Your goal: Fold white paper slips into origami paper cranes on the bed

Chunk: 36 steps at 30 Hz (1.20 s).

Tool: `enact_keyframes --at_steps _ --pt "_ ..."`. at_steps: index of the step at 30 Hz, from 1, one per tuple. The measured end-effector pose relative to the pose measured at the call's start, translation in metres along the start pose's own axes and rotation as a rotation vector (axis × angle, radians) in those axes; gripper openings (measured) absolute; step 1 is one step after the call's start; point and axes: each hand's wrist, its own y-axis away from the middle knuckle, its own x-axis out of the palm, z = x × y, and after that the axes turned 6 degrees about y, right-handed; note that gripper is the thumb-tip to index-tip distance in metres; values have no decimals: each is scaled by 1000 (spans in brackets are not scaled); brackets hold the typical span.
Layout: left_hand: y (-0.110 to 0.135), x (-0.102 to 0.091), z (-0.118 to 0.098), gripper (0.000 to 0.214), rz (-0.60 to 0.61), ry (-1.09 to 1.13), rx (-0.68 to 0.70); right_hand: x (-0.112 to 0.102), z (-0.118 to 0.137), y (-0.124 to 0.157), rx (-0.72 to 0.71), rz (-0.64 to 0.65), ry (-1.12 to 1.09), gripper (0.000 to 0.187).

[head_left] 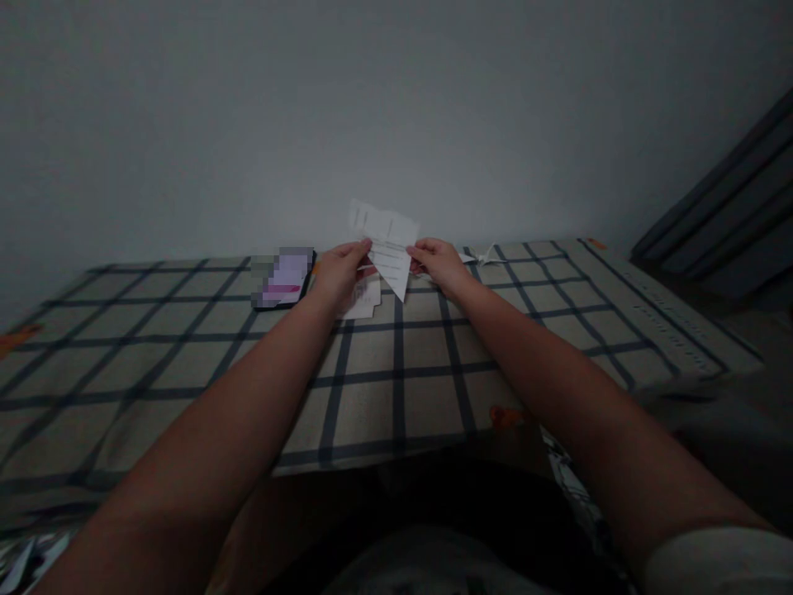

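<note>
Both of my hands grip a white sheet of printed paper (390, 240) above the far part of the table. My left hand (340, 268) pinches its left edge, and my right hand (437, 260) pinches the right edge. The sheet is creased or cut, and its lower end comes to a point. Under and beside my left hand lies another white paper piece (364, 299) with dark print, partly hidden by that hand. Just right of my right hand, some thin white scraps or a knotted strip (484, 257) rest on the cloth; their kind is unclear.
A checked tablecloth (396, 397) with dark blue lines covers the table. To the left lies a dark-edged phone or tablet (285, 279), its screen blurred out. A plain wall (396, 107) stands behind the table, and a dark curtain (724, 173) hangs at the right.
</note>
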Motion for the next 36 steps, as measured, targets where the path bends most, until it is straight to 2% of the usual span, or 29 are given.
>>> enact_keyframes --at_steps 2,7,11,21,28,33,36 --pt "-1 -1 -1 34 -26 -1 29 0 1 1 -2 9 -4 11" --pt "-1 -3 -4 28 -3 11 -6 -3 -2 0 -8 13 -4 10" --pt "-1 -3 -7 24 -39 19 15 -8 -7 -4 -35 65 13 14" --pt "-4 -7 -10 18 -45 67 -54 -24 -6 -10 -34 84 83 11" --pt "-7 -8 -8 20 -148 -33 41 -24 -2 -9 -39 59 128 11" --pt "-2 -3 -21 29 -49 -127 130 -20 6 -5 -105 -21 106 17" --pt "3 5 -30 28 1 -102 150 -15 14 0 -123 -18 33 20"
